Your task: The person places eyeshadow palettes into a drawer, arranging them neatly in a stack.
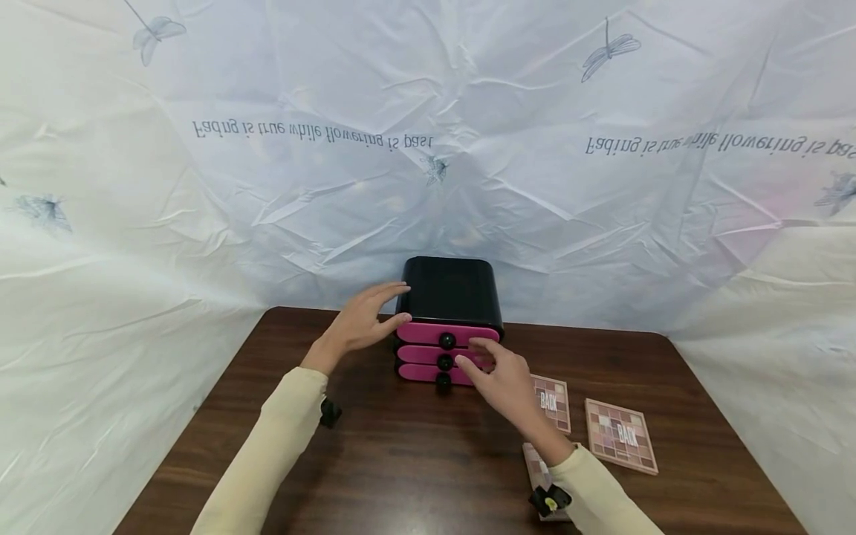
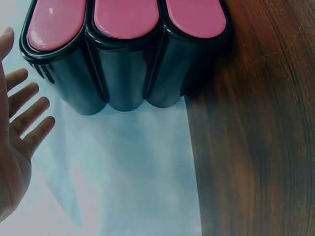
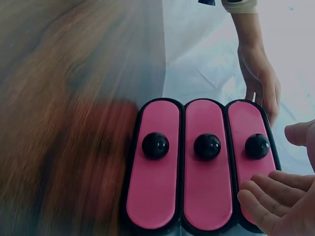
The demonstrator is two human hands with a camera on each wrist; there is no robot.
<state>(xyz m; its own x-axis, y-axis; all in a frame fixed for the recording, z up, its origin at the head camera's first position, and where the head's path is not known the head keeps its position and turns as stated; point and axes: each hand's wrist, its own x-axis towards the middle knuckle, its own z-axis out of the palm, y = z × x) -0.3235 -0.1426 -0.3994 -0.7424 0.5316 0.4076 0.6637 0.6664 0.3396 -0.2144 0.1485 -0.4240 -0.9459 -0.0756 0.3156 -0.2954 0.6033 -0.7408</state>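
A small black three-drawer organizer [image 1: 451,290] with pink fronts and round black knobs stands at the table's far edge, its drawers closed. My left hand [image 1: 361,319] is at its upper left side, fingers extended and thumb apart, holding nothing. In the left wrist view that hand [image 2: 17,142] appears beside the organizer's side wall [image 2: 123,78]. My right hand [image 1: 503,375] is before the right part of the drawer fronts, near the top knob [image 1: 447,341]. In the right wrist view its loosely bent fingers [image 3: 268,196] overlap the end of the top drawer front [image 3: 251,162]; nothing is in the hand.
Two square eyeshadow palettes marked BACK, one [image 1: 622,436] at the right and another [image 1: 551,403] by my right wrist, lie on the brown wooden table [image 1: 401,461]. A third palette [image 1: 537,468] is partly hidden under the right forearm. White printed sheeting [image 1: 428,208] hangs behind the table.
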